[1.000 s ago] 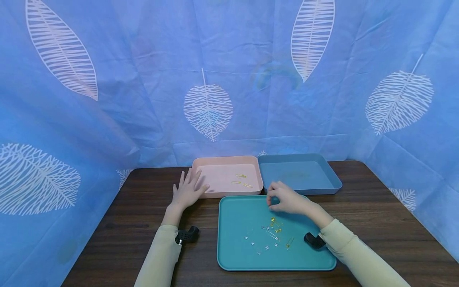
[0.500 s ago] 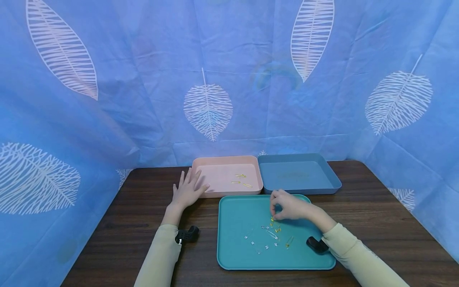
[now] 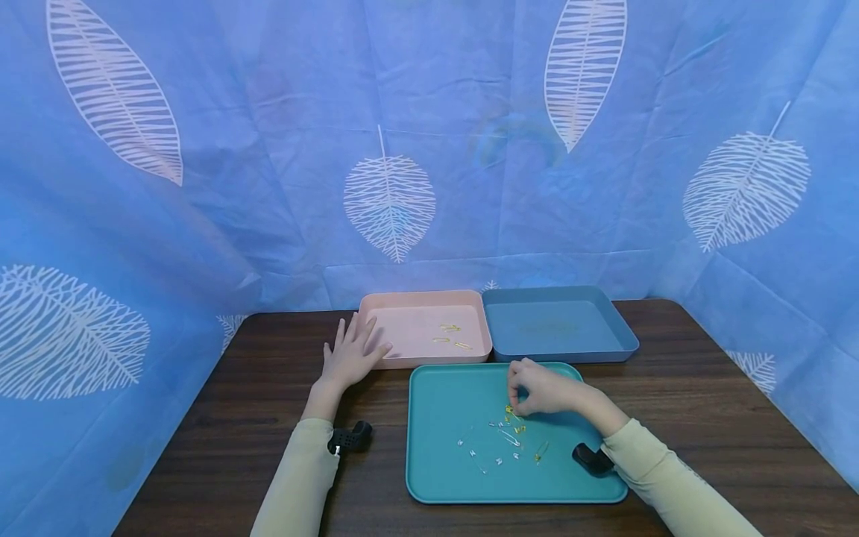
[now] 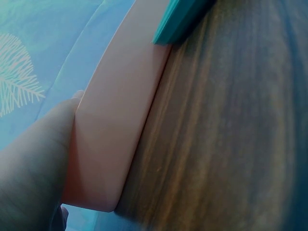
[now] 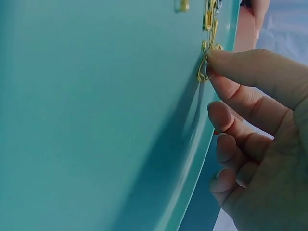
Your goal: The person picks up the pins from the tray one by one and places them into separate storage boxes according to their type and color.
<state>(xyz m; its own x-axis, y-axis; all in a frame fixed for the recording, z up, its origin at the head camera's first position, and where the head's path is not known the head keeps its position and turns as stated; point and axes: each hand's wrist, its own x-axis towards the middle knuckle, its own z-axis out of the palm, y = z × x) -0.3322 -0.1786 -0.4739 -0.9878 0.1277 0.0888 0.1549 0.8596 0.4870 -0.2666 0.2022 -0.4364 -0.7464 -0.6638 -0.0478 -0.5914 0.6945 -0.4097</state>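
Over the teal tray my right hand pinches a gold safety pin between thumb and index finger, as the right wrist view shows; the other fingers are curled loosely. More gold safety pins lie right beside the fingertips. Silver safety pins are scattered nearby on the same tray. My left hand lies with fingers spread at the left front corner of the pink tray, its thumb over the rim. Several gold safety pins lie in that pink tray.
A blue tray stands behind the teal one, side by side with the pink tray. All rest on a dark wooden table. A blue leaf-print cloth hangs behind and around the table.
My right hand has come down and slightly towards me, to the gold safety pins, and now pinches one. The left hand has stayed at the pink tray.
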